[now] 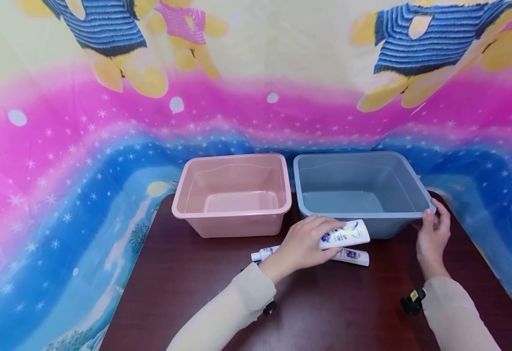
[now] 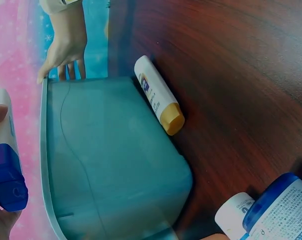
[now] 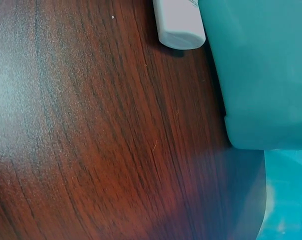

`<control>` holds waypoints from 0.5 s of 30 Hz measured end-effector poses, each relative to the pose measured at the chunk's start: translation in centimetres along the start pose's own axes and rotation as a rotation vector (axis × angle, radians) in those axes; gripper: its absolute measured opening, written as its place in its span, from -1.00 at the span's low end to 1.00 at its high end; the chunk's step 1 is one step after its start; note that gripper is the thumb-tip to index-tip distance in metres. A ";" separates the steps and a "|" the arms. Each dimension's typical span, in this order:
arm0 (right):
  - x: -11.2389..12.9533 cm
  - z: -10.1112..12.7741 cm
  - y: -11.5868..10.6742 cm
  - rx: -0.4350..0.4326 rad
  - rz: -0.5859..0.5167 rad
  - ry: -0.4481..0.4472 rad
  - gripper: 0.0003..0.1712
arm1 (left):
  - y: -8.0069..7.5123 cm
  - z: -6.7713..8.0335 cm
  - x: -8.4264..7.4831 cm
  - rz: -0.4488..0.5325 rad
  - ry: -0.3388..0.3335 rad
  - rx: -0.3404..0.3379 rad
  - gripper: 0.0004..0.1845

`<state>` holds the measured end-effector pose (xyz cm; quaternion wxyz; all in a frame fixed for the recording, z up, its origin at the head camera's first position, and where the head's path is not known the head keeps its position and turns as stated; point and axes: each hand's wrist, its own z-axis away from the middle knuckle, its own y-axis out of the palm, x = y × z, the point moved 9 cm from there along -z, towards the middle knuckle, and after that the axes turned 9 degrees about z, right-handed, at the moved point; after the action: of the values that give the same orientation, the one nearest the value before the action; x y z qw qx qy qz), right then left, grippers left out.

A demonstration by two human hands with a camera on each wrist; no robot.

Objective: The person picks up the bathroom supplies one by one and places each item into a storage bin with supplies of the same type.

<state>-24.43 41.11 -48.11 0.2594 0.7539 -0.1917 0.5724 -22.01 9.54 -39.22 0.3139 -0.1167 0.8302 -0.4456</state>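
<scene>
My left hand (image 1: 321, 235) grips a white tube with a blue label (image 1: 348, 234) just in front of the blue-grey tub (image 1: 407, 214). In the left wrist view this tube (image 2: 6, 165) hangs beside the tub's rim (image 2: 45, 150). My right hand (image 1: 434, 219) holds the tub's near right corner, fingers curled over the rim; the left wrist view shows it (image 2: 66, 47) at the rim too. A white tube with a purple label (image 1: 353, 256) lies on the table under the held tube, shown with a gold cap (image 2: 158, 95). A third white tube (image 1: 263, 253) lies beside my left wrist.
An empty pink tub (image 1: 234, 212) stands left of the blue-grey one on the dark wooden table (image 1: 185, 292). A bright printed cloth (image 1: 63, 170) surrounds the table on three sides. In the right wrist view a tube end (image 3: 178, 22) lies against the tub's wall (image 3: 261, 70).
</scene>
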 end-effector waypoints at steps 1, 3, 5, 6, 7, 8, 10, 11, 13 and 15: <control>0.0 -0.1 0.0 0.000 -0.008 -0.003 -0.54 | 0.0 -0.2 0.1 0.004 -0.007 0.001 -0.38; -0.2 -0.2 0.0 -0.005 -0.017 -0.008 -0.54 | 0.0 -0.5 0.4 0.013 -0.020 0.001 -0.37; -0.4 -0.3 -0.1 -0.013 -0.021 -0.012 -0.54 | 0.0 -0.8 0.6 0.025 -0.031 0.000 -0.37; -0.5 -0.4 -0.2 -0.018 -0.021 -0.014 -0.54 | 0.0 -0.9 0.7 0.029 -0.036 -0.001 -0.38; -0.6 -0.5 -0.2 -0.021 -0.023 -0.016 -0.54 | 0.0 -1.1 0.8 0.036 -0.038 -0.003 -0.38; -0.7 -0.5 -0.3 -0.024 -0.022 -0.018 -0.54 | -0.1 -1.3 0.8 0.043 -0.040 -0.006 -0.38; -0.9 -0.6 -0.4 -0.026 -0.021 -0.020 -0.55 | -0.2 -1.6 0.8 0.053 -0.044 -0.011 -0.39; -0.9 -0.7 -0.4 -0.025 -0.020 -0.019 -0.55 | -0.2 -1.8 0.8 0.058 -0.047 -0.013 -0.39; -1.1 -0.6 -0.5 -0.026 -0.016 -0.014 -0.55 | -0.2 -2.1 0.9 0.073 -0.057 -0.010 -0.39; -1.0 -0.6 -0.5 -0.027 0.004 -0.010 -0.55 | -0.2 -2.5 1.0 0.081 -0.070 -0.003 -0.38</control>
<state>-24.87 41.92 -49.04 0.2674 0.7528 -0.2021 0.5665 -24.32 10.58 -38.44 0.3604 -0.0990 0.8235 -0.4268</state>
